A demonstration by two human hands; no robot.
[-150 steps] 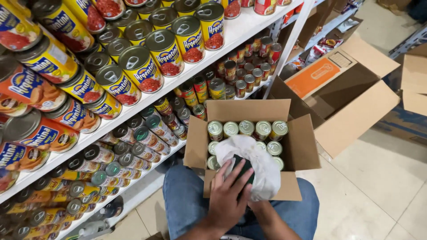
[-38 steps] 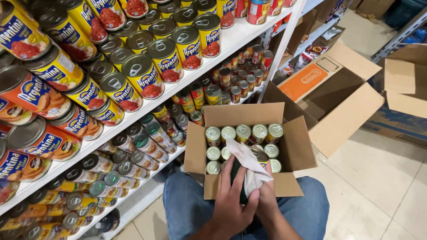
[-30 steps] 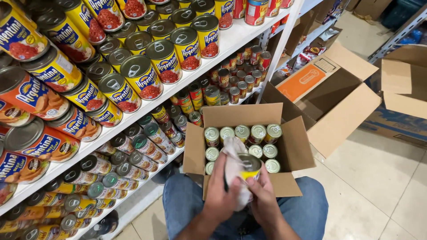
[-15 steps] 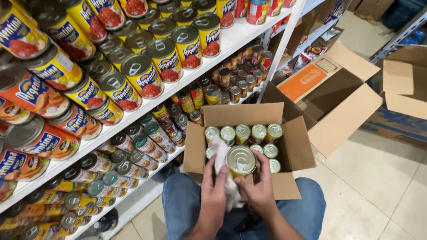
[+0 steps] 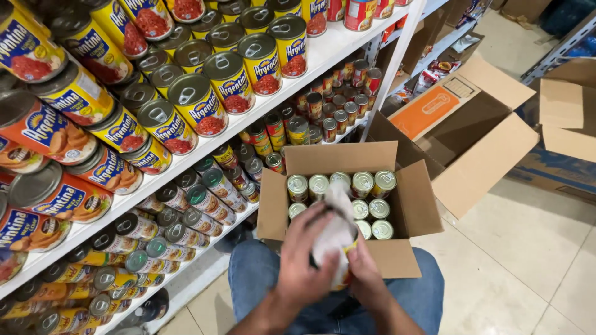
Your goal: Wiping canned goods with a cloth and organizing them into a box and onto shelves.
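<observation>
An open cardboard box (image 5: 410,205) rests on my lap, with several tins (image 5: 371,184) standing inside it. Over its near edge my right hand (image 5: 366,276) holds a yellow-labelled tin (image 5: 341,278) from below. My left hand (image 5: 304,260) presses a white cloth (image 5: 335,226) over the top of that tin. The cloth hides most of the tin.
White shelves (image 5: 335,46) on my left are packed with rows of yellow and orange tins lying on their sides. Smaller tins fill the lower shelves. A large open empty carton (image 5: 478,130) stands on the tiled floor behind the box, another carton (image 5: 568,133) at the right.
The tin came up out of the box into both hands, its lid showing half a second ago. Now the white cloth lies over its top under my left hand.
</observation>
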